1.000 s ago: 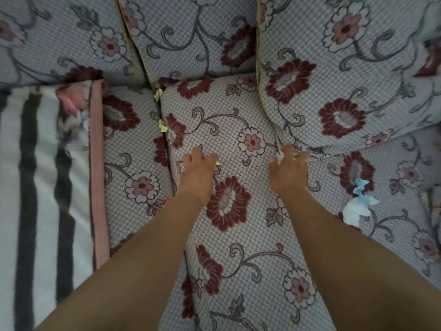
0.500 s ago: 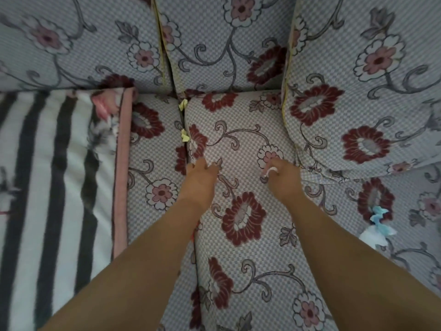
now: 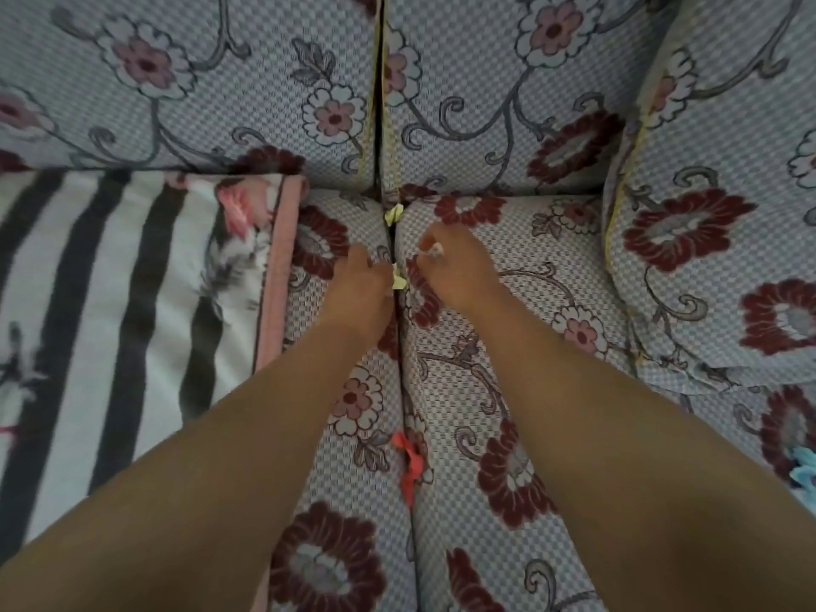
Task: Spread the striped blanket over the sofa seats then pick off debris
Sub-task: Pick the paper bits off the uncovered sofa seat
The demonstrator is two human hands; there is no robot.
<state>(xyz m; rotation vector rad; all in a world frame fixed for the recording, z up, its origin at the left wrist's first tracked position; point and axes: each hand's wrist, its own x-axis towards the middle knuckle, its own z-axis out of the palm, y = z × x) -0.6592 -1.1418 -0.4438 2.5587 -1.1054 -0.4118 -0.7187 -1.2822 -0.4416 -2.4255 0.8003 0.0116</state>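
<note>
Blanket (image 3: pixel 123 276) only covers the seat left of the seam (image 3: pixel 399 346), so spreading looks half done. Left hand (image 3: pixel 360 284) pinches a yellow scrap (image 3: pixel 398 280) at the seam, right hand (image 3: pixel 455 269) pinches a white bit (image 3: pixel 435 250). Another yellow scrap (image 3: pixel 394 214) and a red scrap (image 3: pixel 408 457) left along it.

Blanket (image 3: pixel 132 276) lies left of both hands (image 3: pixel 406 276).

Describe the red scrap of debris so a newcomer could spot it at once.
Start from the striped blanket on the left and find the dark seam between the two floral seat cushions beside it. Follow that seam toward the camera, between the person's forearms. The red scrap lies on it, the only red piece; the yellow scraps sit farther back, near the hands.
</note>
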